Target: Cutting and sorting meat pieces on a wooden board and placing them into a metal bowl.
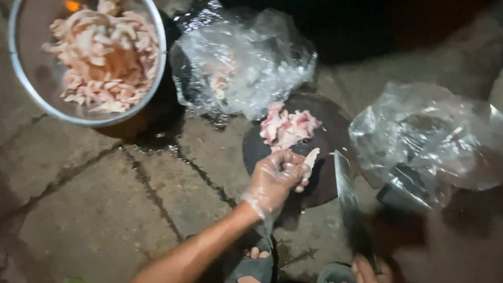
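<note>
Crouching over a round dark chopping board (326, 135), the person pinches a pale strip of raw meat (310, 157) between thumb and fingertips of the left hand (273, 180), which wears a thin clear plastic glove. That strip hangs just above the board's near edge, at about six o'clock from a small heap of pink cut meat (288, 127) lying on the board. A cleaver (345, 185) stands blade-up at three o'clock from the gloved hand; the right hand lies in shadow at the bottom edge, so its grip cannot be told.

At ten o'clock a metal bowl (25, 84), shiny-rimmed and round, is heaped with slick pink and white meat pieces (106, 57). A crumpled clear plastic bag (241, 61) sits at twelve o'clock, touching the board, with scraps of meat inside. Another wrinkled clear bag (429, 138) lies at three o'clock. Cracked, wet concrete ground (94, 207) lies open toward eight o'clock. Sandalled toes (252, 270) show just beneath the forearm.
</note>
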